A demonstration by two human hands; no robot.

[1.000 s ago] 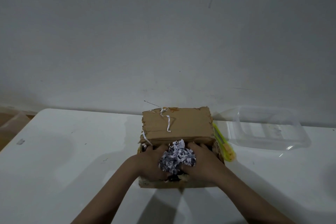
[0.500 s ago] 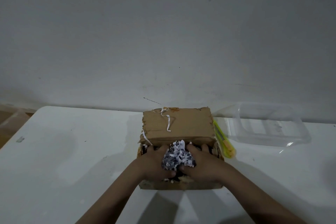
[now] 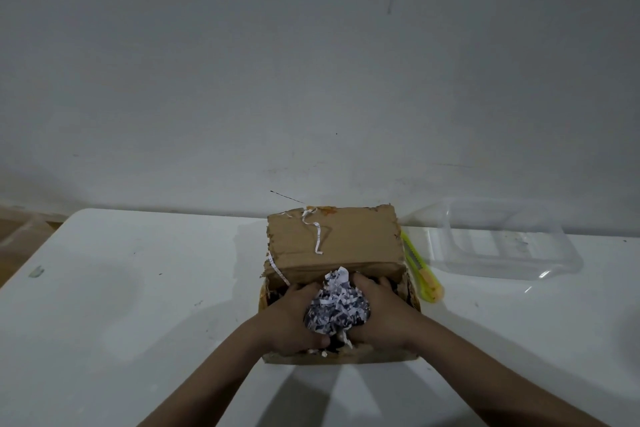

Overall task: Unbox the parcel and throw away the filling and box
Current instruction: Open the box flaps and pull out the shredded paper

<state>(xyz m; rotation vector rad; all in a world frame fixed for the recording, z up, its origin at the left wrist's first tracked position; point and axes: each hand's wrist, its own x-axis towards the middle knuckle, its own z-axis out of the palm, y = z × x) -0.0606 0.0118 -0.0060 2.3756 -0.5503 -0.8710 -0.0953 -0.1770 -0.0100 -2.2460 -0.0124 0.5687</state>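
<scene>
While the white surface (image 3: pixel 138 305) on the left carries only a few marks and shadows, the action sits at its middle, where the cardboard box (image 3: pixel 332 359) stands with its flap (image 3: pixel 334 241) folded back toward the wall. Compared with a second ago, the person's two hands have dug deeper and drawn closer together, so the wad of shredded paper filling (image 3: pixel 337 305) now bulges up between them rather than lying loose in the opening. The left hand (image 3: pixel 294 319) curls around the wad's left side, its thumb tucked under the near edge; the right hand (image 3: pixel 381 312) cups the other side, fingers reaching toward the fold of the flap. Both therefore grip the filling, which is still inside the box, touching its contents below. That gathering suggests the scoop is nearly ready to lift, meaning the throwing-away of the filling is about to start while the box itself is untouched as waste. Whatever item the parcel held cannot be made out; the dim interior under the hands is probably more shreds, though that is uncertain. A stray paper strip (image 3: pixel 317 236) lies on the flap as it did before. Just beside the box on the right rests a yellow-green utility knife (image 3: pixel 420 270), and farther right a clear plastic container (image 3: pixel 502 246) sits near the wall, both where they were in the earlier views.
</scene>
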